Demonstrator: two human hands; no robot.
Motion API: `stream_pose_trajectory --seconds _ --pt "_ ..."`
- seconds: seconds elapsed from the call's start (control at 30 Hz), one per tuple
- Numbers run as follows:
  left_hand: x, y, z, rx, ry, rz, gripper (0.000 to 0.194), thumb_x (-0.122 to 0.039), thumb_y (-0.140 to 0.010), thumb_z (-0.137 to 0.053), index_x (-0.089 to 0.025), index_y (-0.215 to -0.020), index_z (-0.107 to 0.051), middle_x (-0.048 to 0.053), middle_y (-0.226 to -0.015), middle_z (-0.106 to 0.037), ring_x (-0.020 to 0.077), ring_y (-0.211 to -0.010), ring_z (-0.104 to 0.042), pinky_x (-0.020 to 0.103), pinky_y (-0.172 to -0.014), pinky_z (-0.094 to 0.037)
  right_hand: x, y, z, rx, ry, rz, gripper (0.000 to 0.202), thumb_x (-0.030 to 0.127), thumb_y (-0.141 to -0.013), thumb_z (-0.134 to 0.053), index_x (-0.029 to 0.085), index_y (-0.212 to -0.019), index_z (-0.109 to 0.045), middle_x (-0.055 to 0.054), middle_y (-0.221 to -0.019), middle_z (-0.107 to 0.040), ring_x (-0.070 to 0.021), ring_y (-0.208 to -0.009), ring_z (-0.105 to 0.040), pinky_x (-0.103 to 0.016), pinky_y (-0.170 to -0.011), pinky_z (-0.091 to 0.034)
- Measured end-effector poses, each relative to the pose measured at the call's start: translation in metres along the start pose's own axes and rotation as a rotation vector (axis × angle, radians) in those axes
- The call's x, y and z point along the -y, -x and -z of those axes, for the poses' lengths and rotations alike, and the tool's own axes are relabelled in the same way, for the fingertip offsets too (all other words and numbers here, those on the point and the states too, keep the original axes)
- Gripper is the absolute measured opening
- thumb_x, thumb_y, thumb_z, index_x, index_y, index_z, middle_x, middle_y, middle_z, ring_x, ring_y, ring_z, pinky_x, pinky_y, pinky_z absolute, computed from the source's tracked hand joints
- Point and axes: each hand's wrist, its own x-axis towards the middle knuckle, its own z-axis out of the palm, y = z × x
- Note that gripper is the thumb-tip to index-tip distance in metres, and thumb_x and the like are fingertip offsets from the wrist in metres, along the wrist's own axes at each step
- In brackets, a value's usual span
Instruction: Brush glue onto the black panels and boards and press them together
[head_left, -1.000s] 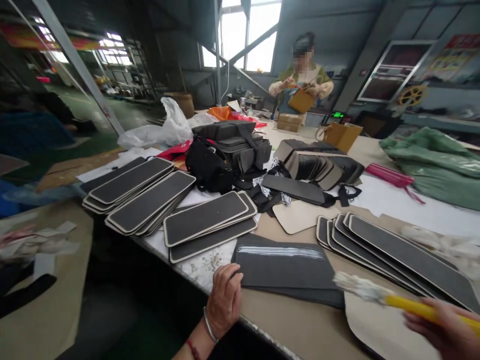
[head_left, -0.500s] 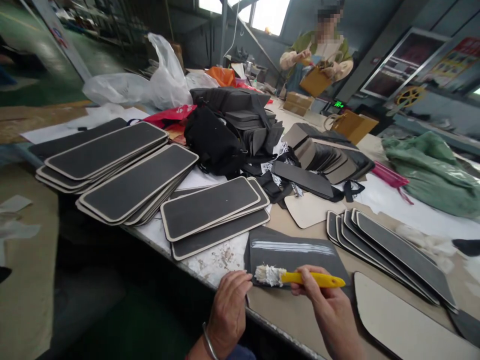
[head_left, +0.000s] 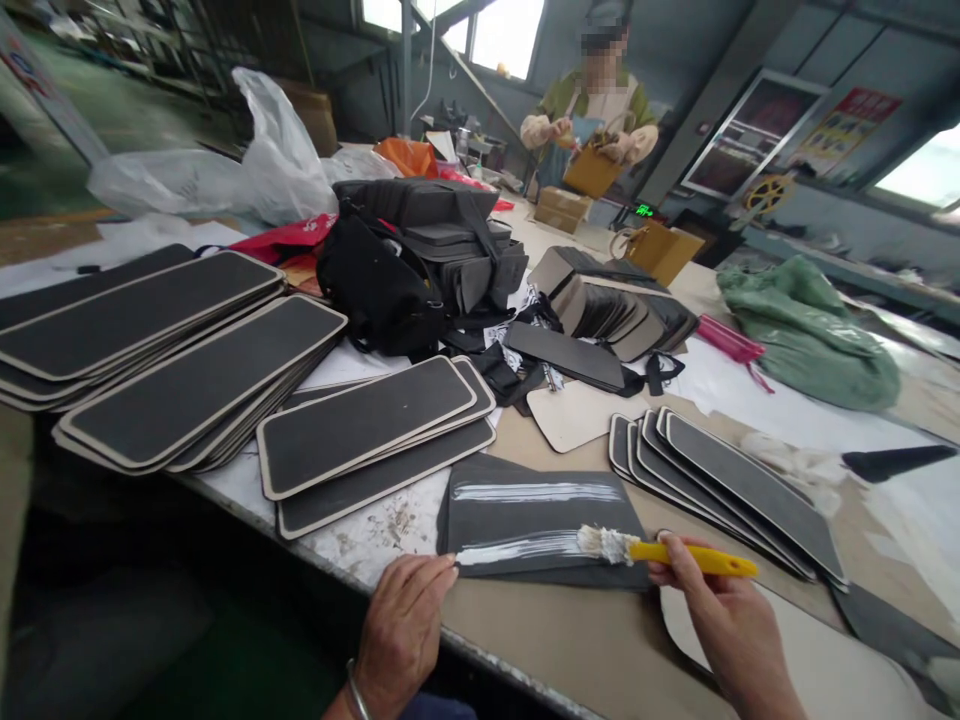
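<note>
My right hand [head_left: 724, 610] grips the yellow handle of a brush [head_left: 694, 558] whose bristles are coated in white paste. The bristles rest on a dark grey sheet [head_left: 540, 515] near its front right part. Two white streaks run across this sheet, one along its back and one along its front edge. At the sheet's front left corner, my left hand [head_left: 405, 625] presses its fingertips on the edge, fingers together. More dark sheets lie beneath the top one.
Stacks of dark panels with pale borders [head_left: 202, 380] lie at left, others [head_left: 750, 490] at right. Behind are a black bag [head_left: 375, 280], plastic bags [head_left: 277, 150] and a green bag [head_left: 810, 330]. Across the table a person [head_left: 592, 120] holds a brown piece.
The brush has moved right along the sheet's front edge, and a second white streak now shows there. The view has shifted; my left hand remains at the corner.
</note>
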Motion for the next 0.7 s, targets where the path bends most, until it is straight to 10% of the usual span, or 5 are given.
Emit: stream_pose_trajectory --seconds 0.4,0.7 --pt "-0.001 -0.003 0.000 0.054 -0.039 -0.038 0.033 -0.001 -0.078 -0.040 -0.015 -0.102 -0.059 0.007 -0.096 -0.066 0.0167 -0.093 -0.057 0.032 -0.083 -0.046 -0.020 -0.030 0.036 -0.253 0.223 0.287 0.049 0.065 -0.071 -0.045 0.020 -0.084 -0.059 -0.005 -0.064 -0.066 -0.0248 -0.061 -0.065 -0.035 -0.055 -0.048" --pt "0.004 0.002 -0.003 0.074 -0.062 -0.054 0.031 -0.005 -0.077 -0.045 -0.014 -0.103 -0.060 0.008 -0.097 -0.065 0.0180 -0.095 -0.056 0.032 -0.086 -0.044 -0.013 -0.018 0.010 0.041 0.246 0.991 0.016 0.028 -0.087 -0.047 0.021 -0.097 -0.058 -0.005 -0.091 -0.064 -0.0169 -0.086 -0.061 -0.028 -0.073 -0.051"
